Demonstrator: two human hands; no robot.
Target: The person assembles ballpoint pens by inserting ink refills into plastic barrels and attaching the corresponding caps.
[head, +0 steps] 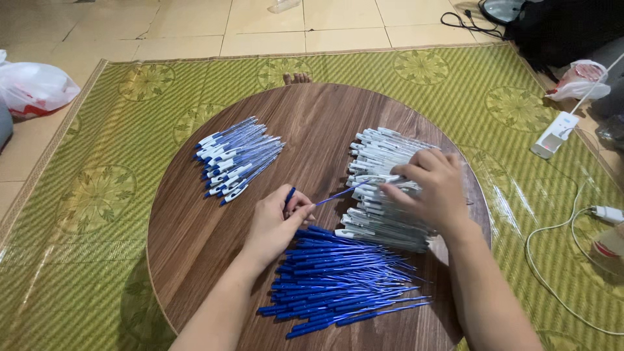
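Note:
My left hand [278,221] pinches one blue pen refill [331,195] by its end, its thin tip pointing right toward the white pile. Just below that hand lies a heap of blue refills [338,279]. My right hand [430,188] rests on a pile of white and clear pen barrels [380,156], fingers curled around one barrel there. A pile of assembled blue and white pens [237,157] lies at the left of the round wooden table [195,240].
The table stands on a green woven mat [84,195] over floor tiles. A white plastic bag [32,88] lies far left. At the right are a white power strip [556,133], cables [552,260] and another bag [582,78]. Toes [297,78] show behind the table.

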